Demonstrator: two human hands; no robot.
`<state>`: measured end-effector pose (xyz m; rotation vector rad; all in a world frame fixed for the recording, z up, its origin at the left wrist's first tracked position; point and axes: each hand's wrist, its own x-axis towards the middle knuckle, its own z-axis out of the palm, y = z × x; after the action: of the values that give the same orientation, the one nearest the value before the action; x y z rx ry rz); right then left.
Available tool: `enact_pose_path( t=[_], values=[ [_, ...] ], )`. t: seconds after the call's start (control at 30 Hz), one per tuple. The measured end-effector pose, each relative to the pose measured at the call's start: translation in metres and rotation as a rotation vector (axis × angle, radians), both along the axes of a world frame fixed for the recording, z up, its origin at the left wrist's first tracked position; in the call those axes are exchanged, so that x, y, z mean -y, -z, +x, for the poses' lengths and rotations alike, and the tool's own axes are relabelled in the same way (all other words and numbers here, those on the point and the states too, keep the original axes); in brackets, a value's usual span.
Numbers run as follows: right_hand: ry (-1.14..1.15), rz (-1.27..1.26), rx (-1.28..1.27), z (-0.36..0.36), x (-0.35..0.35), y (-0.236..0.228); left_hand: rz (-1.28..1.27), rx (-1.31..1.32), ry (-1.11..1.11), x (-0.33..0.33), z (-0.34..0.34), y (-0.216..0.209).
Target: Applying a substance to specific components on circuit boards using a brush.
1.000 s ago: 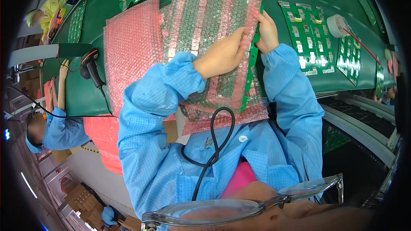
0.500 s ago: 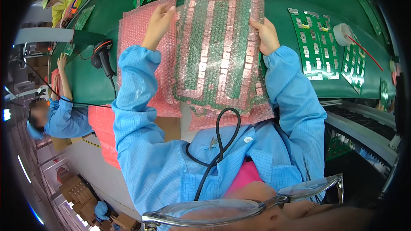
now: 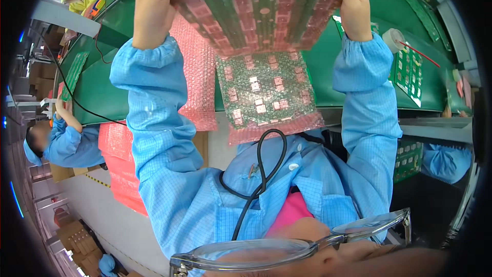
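Observation:
My left hand grips the left edge of a circuit board in a pink bubble bag, thumb on top. On its opposite edge my right hand is closed, thumb and fingers pinching the wrap. The bagged board is raised and tilted, its far end cut off by the top of the picture. Below it, a second bagged circuit board lies at the table's near edge, its upper part covered by the raised one. Pink bubble wrap lies just left of that board.
On the green table, a white round tub with a red stick and a bare circuit board sit at right. Pink wrap hangs at left near a seated co-worker. A blue sleeve shows at right.
Both hands have lifted the bagged board up off the stack and tilted it, uncovering the second bagged board. My left hand has closed on its left edge. The scanner is no longer visible.

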<state>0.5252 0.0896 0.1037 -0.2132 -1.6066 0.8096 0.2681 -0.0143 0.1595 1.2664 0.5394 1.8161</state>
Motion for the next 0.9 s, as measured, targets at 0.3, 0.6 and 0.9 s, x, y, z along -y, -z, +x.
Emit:
enact_pose_path(
  t=[0.3, 0.6, 0.9],
  values=[
    [-0.107, -0.19, -0.138, 0.009, 0.052, -0.126, 0.099, -0.45, -0.386, 0.03, 0.012, -0.07],
    [0.217, -0.095, -0.144, 0.066, 0.156, -0.076, 0.073, -0.771, -0.561, 0.166, 0.038, -0.027],
    [0.434, 0.291, 0.023, 0.093, 0.266, 0.027, 0.021, -0.883, -0.115, 0.285, 0.067, 0.047]
  ],
)
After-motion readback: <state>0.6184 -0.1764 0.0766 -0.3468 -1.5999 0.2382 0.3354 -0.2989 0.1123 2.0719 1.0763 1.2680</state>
